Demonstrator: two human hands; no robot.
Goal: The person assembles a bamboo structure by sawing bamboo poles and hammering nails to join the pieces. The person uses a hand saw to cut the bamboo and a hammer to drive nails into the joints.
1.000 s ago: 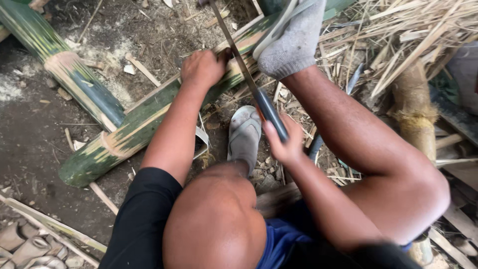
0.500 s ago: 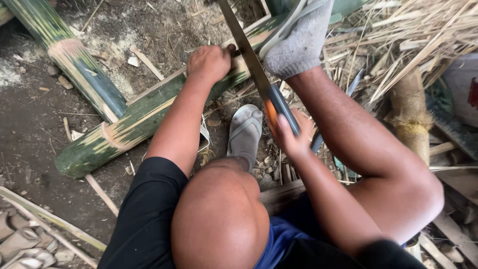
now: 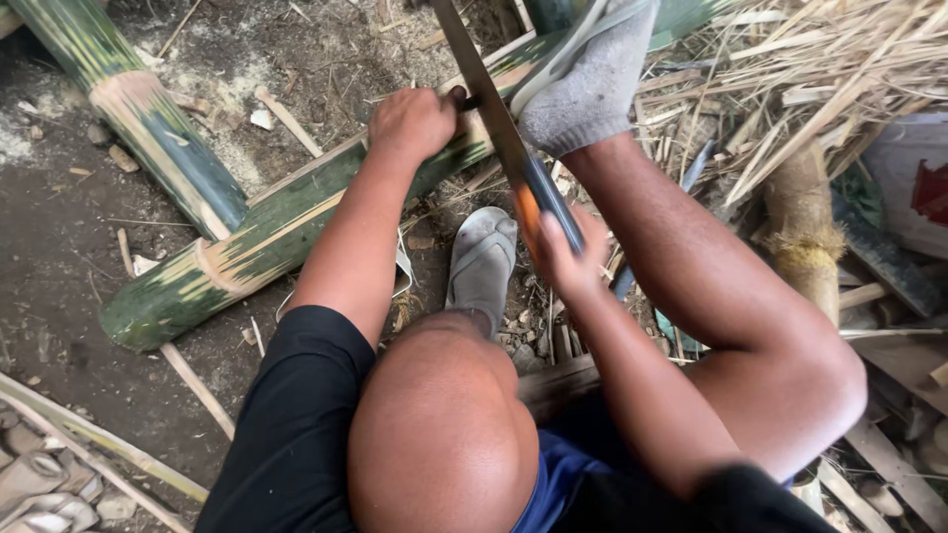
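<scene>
view: head camera, the only one, no second view to share with
position: above and behind the person's head (image 3: 439,424), close
facing: steeply down toward 12 o'clock
reach: bamboo pole (image 3: 286,232) at 11 o'clock, straw pile (image 3: 829,89) at 2 o'clock

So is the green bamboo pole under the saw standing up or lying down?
Lying down: the bamboo pole rests lengthwise on the dirt, left hand pressing it.

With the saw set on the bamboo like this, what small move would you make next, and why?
Probably draw the saw back toward the body in another stroke. The right hand grips its handle, the blade lies across the bamboo, and the left hand and a socked foot pin the pole beside the cut.
</scene>
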